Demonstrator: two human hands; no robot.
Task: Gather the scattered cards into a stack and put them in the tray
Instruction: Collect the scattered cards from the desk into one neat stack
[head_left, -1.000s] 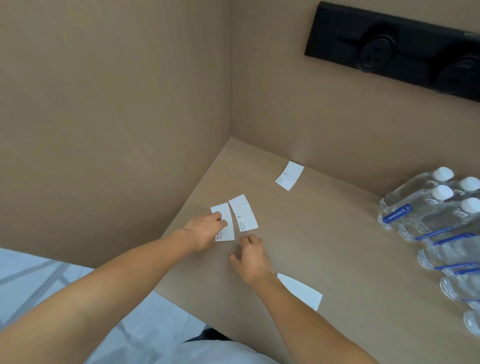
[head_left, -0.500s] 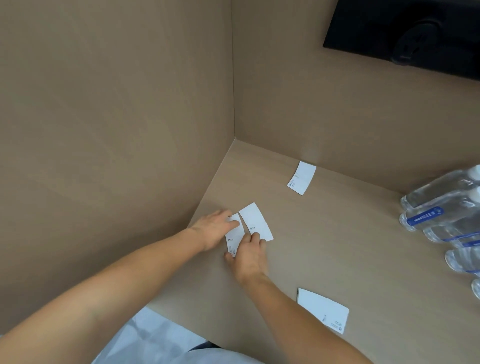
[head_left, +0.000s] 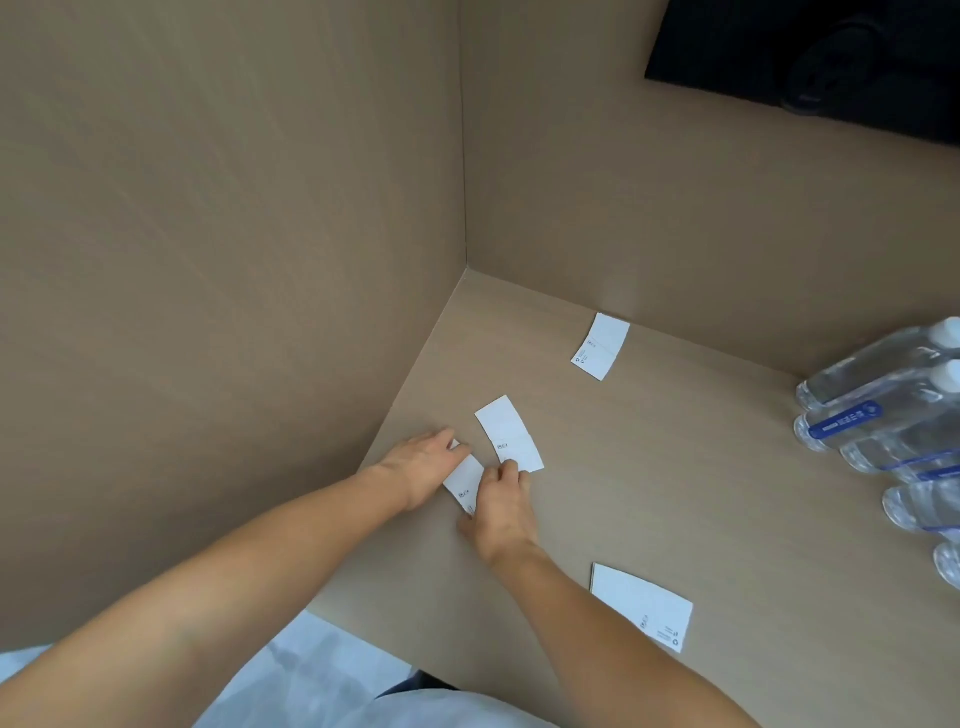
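Head view, looking down into a desk (head_left: 675, 478) corner with tan walls on two sides. Landmark: the card under the hands, called the held card (head_left: 464, 480).

Left hand (head_left: 423, 465) comes in from the left, palm down, fingers curled over the held card's far-left end, pinning or pinching it; thumb side hidden, so cannot tell which. The held card lies on the desk or is tipped slightly off it; cannot tell.

Right hand (head_left: 501, 512) sits just right of the held card, fingers bent, tips on its near-right edge and also touching the near end of the second card (head_left: 509, 434). Whether it grips either card is unclear.

The second card lies flat just right of the held card and angles away, print facing up.

Far card (head_left: 601, 346) lies well beyond and right of the held card, close to the back wall.

Near card (head_left: 641, 605) lies right of the held card and nearer the viewer, beside the right forearm, flat, print at its near end.

Water bottles (head_left: 883, 415) lie on their sides far right of the held card, at the frame edge; one has a blue label.

Black panel (head_left: 810, 57) on the back wall, upper right.
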